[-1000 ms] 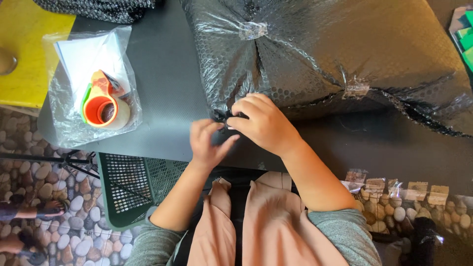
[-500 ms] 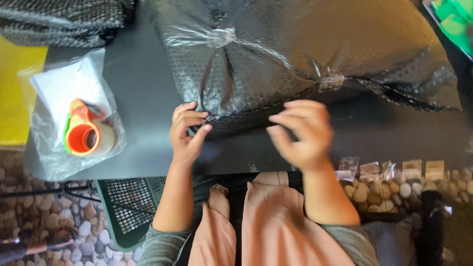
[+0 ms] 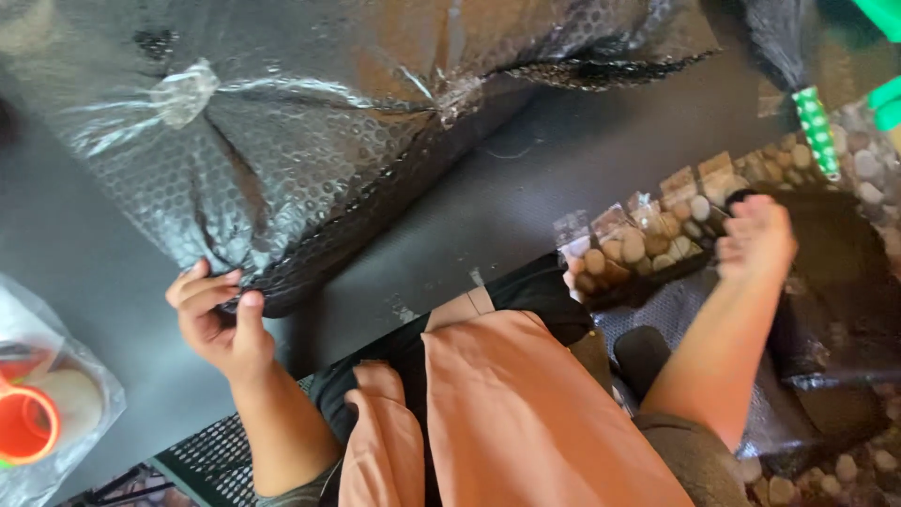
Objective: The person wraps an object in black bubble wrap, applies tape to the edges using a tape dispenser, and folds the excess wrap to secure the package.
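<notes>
Below table edge, right hand (image 3: 755,239) now reaches; left hand (image 3: 218,314) still grips bubble wrap (image 3: 310,160).

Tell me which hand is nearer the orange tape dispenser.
Left. The left hand grips the bubble-wrapped bundle just above the orange tape dispenser; the right hand reaches far off beside the table.

bubble wrap (image 3: 310,160): showing black, dotted with round cells | table (image 3: 526,207): appearing dark grey | tape roll (image 3: 26,422): glowing orange | apron (image 3: 507,413): showing salmon pink | pebbles (image 3: 648,239): lying mottled tan, grey, white
</notes>
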